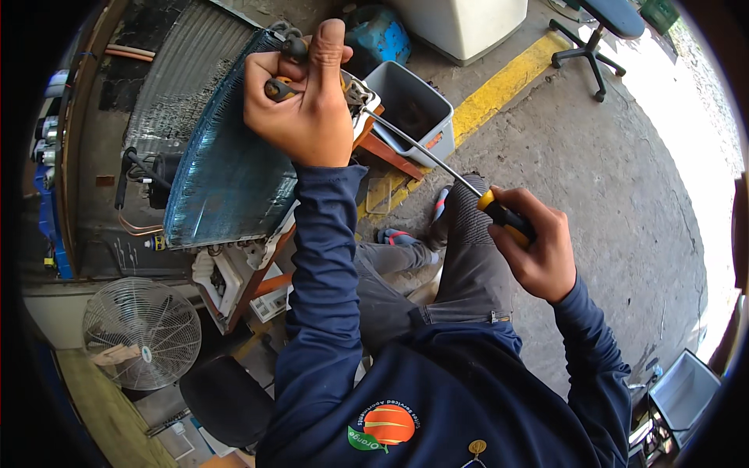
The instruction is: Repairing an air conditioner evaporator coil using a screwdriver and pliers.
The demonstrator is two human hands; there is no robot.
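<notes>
My right hand (534, 246) is wrapped round the yellow and black handle of a screwdriver (425, 152). Its long shaft slants up and left, and the tip meets the metal parts at the end of a white-edged unit (373, 105). Above the near end of a blue finned coil (234, 171), my left hand (304, 105) is closed, thumb up, round a tool with black and orange grips (279, 89), which looks like pliers. My fingers hide most of that tool. The coil lies curved across the bench, to the left of my left forearm.
A grey bin (437, 125) stands on the floor beyond the coil's end, near a blue tank (378, 35). A wire-guarded fan (142, 334) is at lower left. Far right stands an office chair (601, 39). Loose pipes and cables lie around the coil; a yellow line (507, 82) crosses the floor.
</notes>
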